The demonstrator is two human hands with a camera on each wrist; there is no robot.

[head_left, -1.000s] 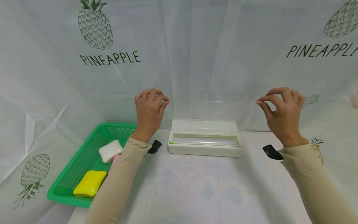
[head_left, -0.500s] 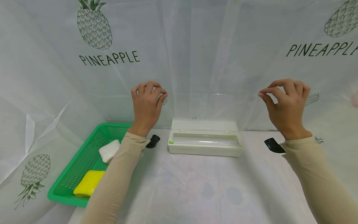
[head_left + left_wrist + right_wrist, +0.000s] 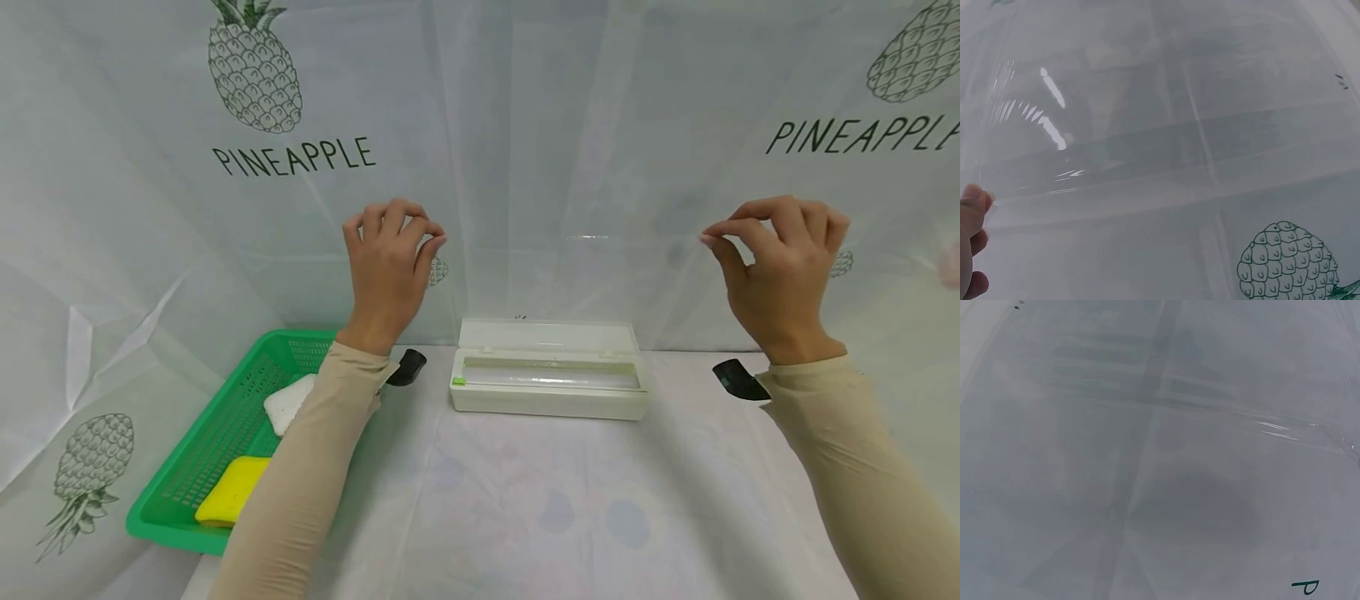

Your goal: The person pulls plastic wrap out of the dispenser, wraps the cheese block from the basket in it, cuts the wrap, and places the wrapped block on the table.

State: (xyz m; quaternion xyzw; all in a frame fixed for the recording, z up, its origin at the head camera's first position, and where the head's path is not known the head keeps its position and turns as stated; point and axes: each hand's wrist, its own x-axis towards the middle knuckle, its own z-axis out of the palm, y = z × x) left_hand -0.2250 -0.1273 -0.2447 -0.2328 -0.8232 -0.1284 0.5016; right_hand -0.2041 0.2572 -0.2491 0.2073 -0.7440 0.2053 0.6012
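A sheet of clear plastic wrap (image 3: 588, 237) stretches between my two raised hands, showing mostly as glints. My left hand (image 3: 388, 267) pinches its left corner between thumb and index finger; the same pinch shows at the edge of the left wrist view, beside the shiny wrap (image 3: 1054, 134). On the other side, my right hand (image 3: 783, 267) pinches the right corner, its other fingers bent. In the right wrist view the wrap's edge (image 3: 1279, 431) gleams, with the hand out of frame. Below and between the hands stands a white wrap dispenser box (image 3: 551, 404), lid raised, a clear roll (image 3: 551, 377) inside.
A green basket (image 3: 176, 479) stands at the left, partly behind my left forearm. It holds a white block (image 3: 287, 404) and a yellow block (image 3: 231, 492). A white pineapple-print sheet (image 3: 525, 125) hangs behind the table (image 3: 525, 517).
Both hands have risen in the head view and moved slightly farther apart, the wrap's glint rising with them. My left forearm now covers more of the basket. The dispenser box has stayed put.
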